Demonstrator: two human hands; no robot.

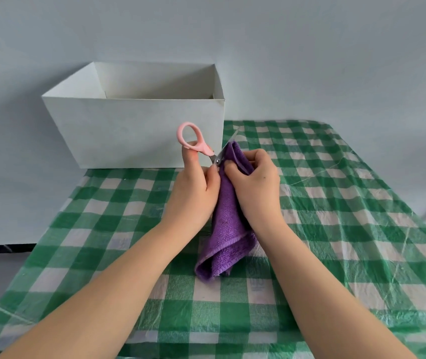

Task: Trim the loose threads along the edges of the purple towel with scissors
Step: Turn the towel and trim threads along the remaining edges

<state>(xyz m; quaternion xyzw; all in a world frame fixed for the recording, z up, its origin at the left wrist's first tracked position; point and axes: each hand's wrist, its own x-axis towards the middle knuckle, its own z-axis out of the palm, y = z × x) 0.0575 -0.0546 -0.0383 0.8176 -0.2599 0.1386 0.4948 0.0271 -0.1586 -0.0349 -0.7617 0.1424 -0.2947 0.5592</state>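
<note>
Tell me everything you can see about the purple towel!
The purple towel looks like soft, looped terry cloth with a stitched hem along its edge. It is bunched and held up, its lower folds resting on the green checked tablecloth. The right hand grips its upper part, and the left hand presses against its side while holding pink-handled scissors, whose blades meet the towel's top edge.

Soft, even daylight; faint shadows; wide-angle bending at edges.

towel (226, 224) looped terry cloth; scissors (199, 147) pink plastic handles; tablecloth (336, 229) glossy
</note>
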